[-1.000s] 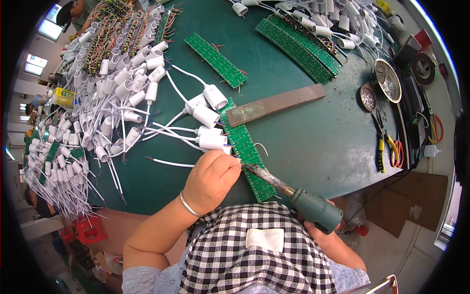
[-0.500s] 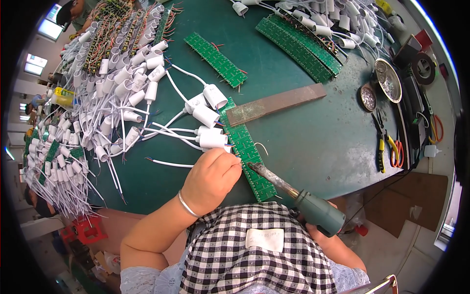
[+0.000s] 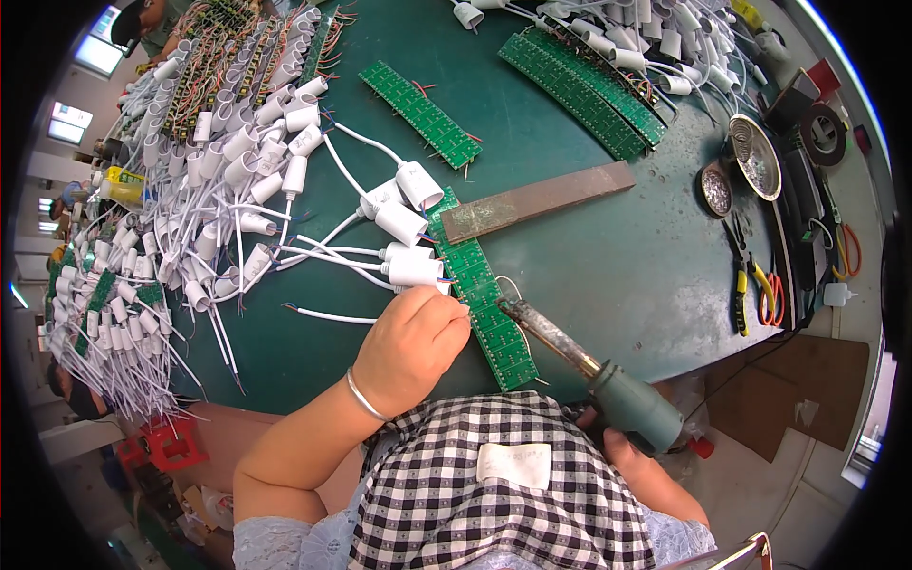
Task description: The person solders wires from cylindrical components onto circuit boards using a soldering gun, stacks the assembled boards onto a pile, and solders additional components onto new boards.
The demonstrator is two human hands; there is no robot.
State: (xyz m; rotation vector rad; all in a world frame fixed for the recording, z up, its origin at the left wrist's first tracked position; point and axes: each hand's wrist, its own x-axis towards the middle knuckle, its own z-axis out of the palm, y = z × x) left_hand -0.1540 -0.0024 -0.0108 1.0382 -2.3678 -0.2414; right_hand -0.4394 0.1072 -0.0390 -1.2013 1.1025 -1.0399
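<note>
My left hand (image 3: 415, 350) is closed in a pinch at the left edge of a long green circuit board (image 3: 508, 356); what the fingertips hold is hidden. White lamp sockets (image 3: 410, 266) with white cables lie just beyond that hand, with thin wires at the board's edge. A soldering iron (image 3: 635, 408) with a green handle is gripped in my right hand (image 3: 622, 454), whose fingers are mostly behind the handle. The iron's dark tip is over the board's right edge, beside a loose white wire (image 3: 513, 283). Across the board's far end rests a flat brown bar (image 3: 537, 201).
Another green board (image 3: 421, 114) lies farther away, and stacked boards (image 3: 579, 95) sit at far right. Piles of white sockets (image 3: 237, 166) crowd the left. On the right are a metal bowl (image 3: 755, 157), a small solder tin (image 3: 714, 190) and yellow-handled pliers (image 3: 740, 299).
The soldering iron in my right hand has moved right and slightly toward me, its tip shifting from mid-board to the right edge. My left hand has stayed almost still.
</note>
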